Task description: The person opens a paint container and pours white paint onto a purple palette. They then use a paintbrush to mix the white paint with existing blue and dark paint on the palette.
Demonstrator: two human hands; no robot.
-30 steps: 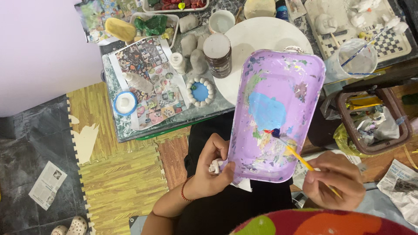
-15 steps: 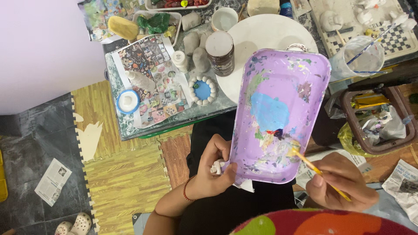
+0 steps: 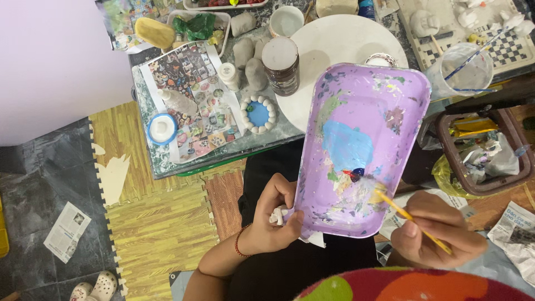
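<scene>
My left hand [image 3: 270, 217] grips the near left corner of a purple plastic tray [image 3: 362, 89] used as a paint palette, with a white tissue [image 3: 278, 216] bunched under the fingers. The tray is tilted up over my lap. A light blue paint patch [image 3: 346, 146] covers its middle, with small dark blue and red dabs below it. My right hand [image 3: 437, 228] holds a thin yellow-handled paintbrush [image 3: 409, 217]. The brush tip rests on the tray's lower right area, in smeared pale paint.
A low glass table [image 3: 167, 161] beyond the tray holds a white round board [image 3: 340, 39], a brown jar [image 3: 281, 64], grey clay pieces [image 3: 251, 64], a blue-centred round piece [image 3: 258, 113] and a clear cup with brushes [image 3: 462, 69]. A brown bin [image 3: 482, 147] stands right. Foam mats [image 3: 161, 223] cover the floor.
The brush tip has slid from the dark dab at the tray's middle toward its lower right edge. My left hand keeps the tray in the same grip.
</scene>
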